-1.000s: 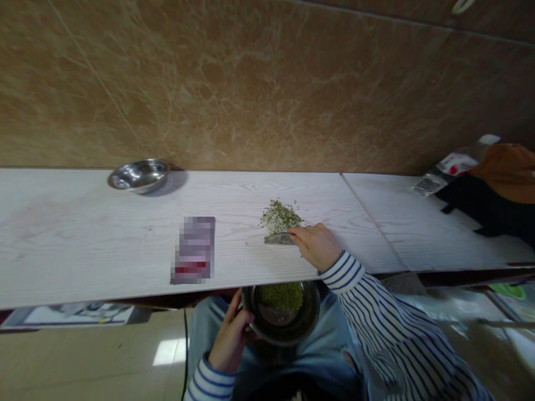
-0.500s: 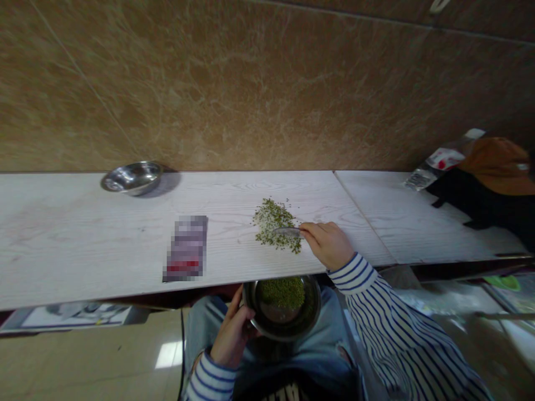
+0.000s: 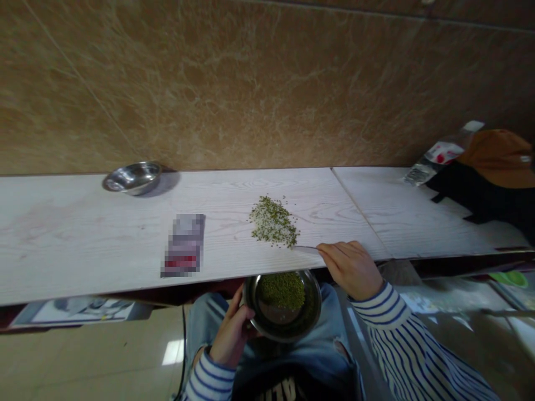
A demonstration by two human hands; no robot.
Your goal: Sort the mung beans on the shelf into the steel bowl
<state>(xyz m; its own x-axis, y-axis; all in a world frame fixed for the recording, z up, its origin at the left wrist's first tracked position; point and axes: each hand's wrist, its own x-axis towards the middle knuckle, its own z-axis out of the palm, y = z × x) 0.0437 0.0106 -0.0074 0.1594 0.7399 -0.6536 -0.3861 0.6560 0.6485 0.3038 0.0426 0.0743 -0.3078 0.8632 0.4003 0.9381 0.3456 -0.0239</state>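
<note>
My left hand (image 3: 234,333) is closed on the left rim of a steel bowl (image 3: 312,309), held over my lap just below the table edge. Small green beans (image 3: 286,291), which look like mung beans, lie heaped toward the bowl's far side, with bare metal showing nearer me. In my right hand (image 3: 351,268) is a thin metal spoon (image 3: 307,248), pinched by its handle. Its tip reaches the lower right edge of a loose pile (image 3: 272,224) of green beans mixed with white grains on the table.
A second steel bowl (image 3: 132,179) stands by the wall on the left. A flat, blurred packet (image 3: 184,245) lies in front of it. At the right are a clear plastic bottle (image 3: 443,151), an orange-brown cap (image 3: 501,156) and black cloth (image 3: 472,189). The white table (image 3: 83,245) ends close before me.
My right hand has moved right and toward me, drawing the spoon from within the pile to its near right edge. My left hand and the bowl stay about where they were.
</note>
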